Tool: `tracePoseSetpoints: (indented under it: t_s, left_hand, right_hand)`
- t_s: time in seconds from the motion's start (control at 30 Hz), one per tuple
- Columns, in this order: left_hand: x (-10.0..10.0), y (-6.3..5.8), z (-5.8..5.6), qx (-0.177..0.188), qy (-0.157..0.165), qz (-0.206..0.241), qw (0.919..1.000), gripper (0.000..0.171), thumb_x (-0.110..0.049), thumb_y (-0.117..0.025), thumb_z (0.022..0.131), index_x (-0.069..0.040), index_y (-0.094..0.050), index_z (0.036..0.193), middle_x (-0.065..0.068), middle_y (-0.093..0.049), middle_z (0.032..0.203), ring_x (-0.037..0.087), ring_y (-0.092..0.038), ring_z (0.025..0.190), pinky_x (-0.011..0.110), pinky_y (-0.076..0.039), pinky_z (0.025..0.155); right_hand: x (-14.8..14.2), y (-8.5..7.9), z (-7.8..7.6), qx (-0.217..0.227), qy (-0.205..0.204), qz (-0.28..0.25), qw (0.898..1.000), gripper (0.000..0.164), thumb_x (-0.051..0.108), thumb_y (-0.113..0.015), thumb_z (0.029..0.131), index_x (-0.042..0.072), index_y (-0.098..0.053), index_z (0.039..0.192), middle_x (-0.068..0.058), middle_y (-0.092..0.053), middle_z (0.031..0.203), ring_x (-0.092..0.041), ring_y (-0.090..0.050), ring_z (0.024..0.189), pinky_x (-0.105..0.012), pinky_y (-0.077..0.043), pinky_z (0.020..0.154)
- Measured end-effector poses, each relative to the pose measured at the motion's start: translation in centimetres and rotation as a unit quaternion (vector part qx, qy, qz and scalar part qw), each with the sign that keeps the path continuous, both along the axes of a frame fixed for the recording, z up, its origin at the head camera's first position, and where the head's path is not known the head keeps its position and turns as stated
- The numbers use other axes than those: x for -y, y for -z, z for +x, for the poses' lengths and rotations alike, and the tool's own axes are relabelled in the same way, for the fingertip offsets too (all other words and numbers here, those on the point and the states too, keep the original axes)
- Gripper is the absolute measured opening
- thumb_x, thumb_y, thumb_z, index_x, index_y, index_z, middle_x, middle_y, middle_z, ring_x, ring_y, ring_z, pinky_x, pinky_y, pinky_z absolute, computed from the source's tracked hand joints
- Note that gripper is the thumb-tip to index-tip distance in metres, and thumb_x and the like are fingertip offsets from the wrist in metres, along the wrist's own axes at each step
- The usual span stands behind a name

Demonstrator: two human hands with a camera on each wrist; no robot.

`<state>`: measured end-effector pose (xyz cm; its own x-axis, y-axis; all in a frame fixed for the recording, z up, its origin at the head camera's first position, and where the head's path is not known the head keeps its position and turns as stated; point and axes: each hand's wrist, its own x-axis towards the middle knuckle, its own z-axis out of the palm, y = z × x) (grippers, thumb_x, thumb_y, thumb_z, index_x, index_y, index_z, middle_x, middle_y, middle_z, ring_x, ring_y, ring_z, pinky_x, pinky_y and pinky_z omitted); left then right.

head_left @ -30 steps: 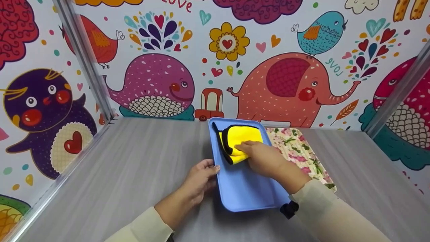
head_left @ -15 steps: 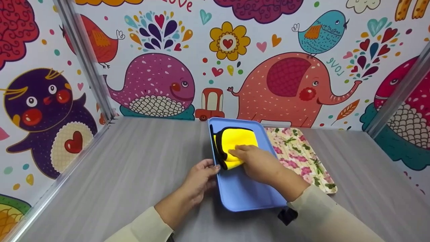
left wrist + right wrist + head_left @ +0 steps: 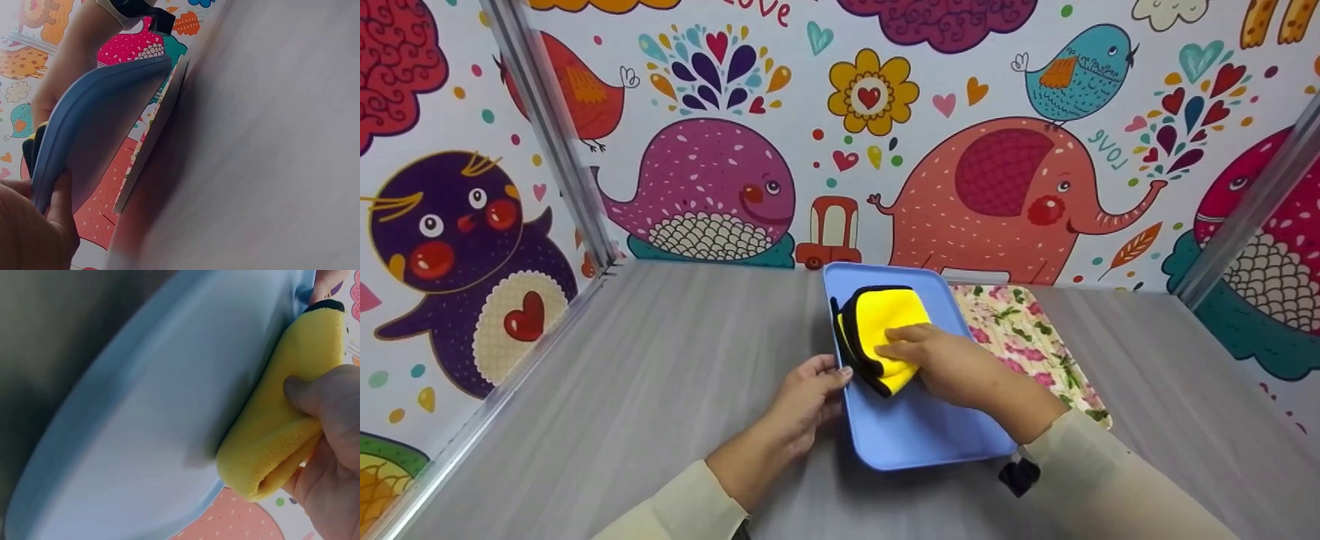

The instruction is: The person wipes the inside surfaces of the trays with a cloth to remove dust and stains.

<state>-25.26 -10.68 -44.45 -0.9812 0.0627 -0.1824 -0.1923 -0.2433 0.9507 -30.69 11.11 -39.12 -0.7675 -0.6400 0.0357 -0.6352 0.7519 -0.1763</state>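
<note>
My left hand (image 3: 808, 397) grips the left rim of a blue tray (image 3: 900, 435), thumb over the edge and fingers underneath. In the left wrist view the tray (image 3: 93, 112) is tilted and held up off the table. A folded yellow cloth (image 3: 889, 322) with black edging lies against the tray's inner face. My right hand (image 3: 960, 367) holds this cloth; in the right wrist view the thumb presses on the cloth (image 3: 281, 405) and the other fingers go behind its fold.
A flower-patterned tray (image 3: 1035, 352) lies on the grey table (image 3: 697, 337) to the right, partly behind the blue tray. A cartoon-printed wall (image 3: 840, 172) stands along the back, with metal posts (image 3: 547, 135) at the corners.
My right hand has moved the cloth over the tray, first leftward and down, then a little nearer to me. The left hand and the blue tray have stayed almost still.
</note>
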Motion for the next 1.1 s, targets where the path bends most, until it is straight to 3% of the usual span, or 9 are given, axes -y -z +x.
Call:
tracePoseSetpoints:
  t_s: [0.2, 0.73, 1.1]
  left_hand:
    - [0.0, 0.0, 0.1, -0.011, 0.006, 0.007, 0.9999, 0.032, -0.012, -0.063, 0.101, 0.004, -0.06, 0.129, 0.007, -0.067, 0.105, 0.015, -0.067, 0.091, 0.031, -0.059, 0.083]
    - [0.0, 0.1, 0.0, -0.01, 0.002, 0.008, 0.9999, 0.032, -0.012, -0.063, 0.101, 0.004, -0.06, 0.129, 0.008, -0.067, 0.106, 0.015, -0.066, 0.09, 0.031, -0.059, 0.08]
    - [-0.1, 0.1, 0.1, -0.016, 0.0, 0.021, 0.9997, 0.029, -0.01, -0.062, 0.102, 0.005, -0.06, 0.126, 0.004, -0.066, 0.1, 0.012, -0.065, 0.087, 0.029, -0.058, 0.078]
  right_hand:
    - [-1.3, 0.3, -0.6, -0.019, -0.022, 0.0, 1.0, 0.052, 0.002, -0.067, 0.096, 0.029, -0.066, 0.14, -0.006, -0.06, 0.15, -0.034, -0.056, 0.139, -0.05, -0.054, 0.105]
    - [-3.9, 0.7, -2.6, -0.053, 0.017, 0.007, 0.998, 0.046, 0.001, -0.064, 0.097, 0.024, -0.07, 0.137, -0.013, -0.064, 0.144, -0.038, -0.06, 0.134, -0.055, -0.051, 0.106]
    - [-3.9, 0.6, -1.9, -0.053, 0.057, 0.008, 0.997, 0.046, 0.003, -0.066, 0.097, 0.021, -0.068, 0.138, -0.015, -0.068, 0.136, -0.038, -0.064, 0.128, -0.054, -0.053, 0.104]
